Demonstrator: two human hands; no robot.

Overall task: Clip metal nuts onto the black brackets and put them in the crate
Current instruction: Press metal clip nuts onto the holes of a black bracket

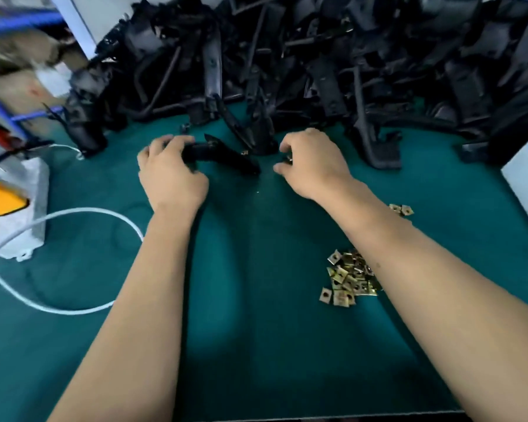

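Loose metal nuts (349, 277) piled under my right forearm on green mat (256, 345). My left hand (171, 175) grips a black bracket (226, 158); right hand (313, 164) pinches something small, maybe a nut. Bracket heap (317, 62) behind.

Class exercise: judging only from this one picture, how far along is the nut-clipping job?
Done: nothing provable; no crate or finished bracket is in view. In hand: the left hand grips one black bracket, and the right hand pinches a small metal piece, likely a nut. Left: a big pile of brackets and a heap of loose nuts on the green mat.
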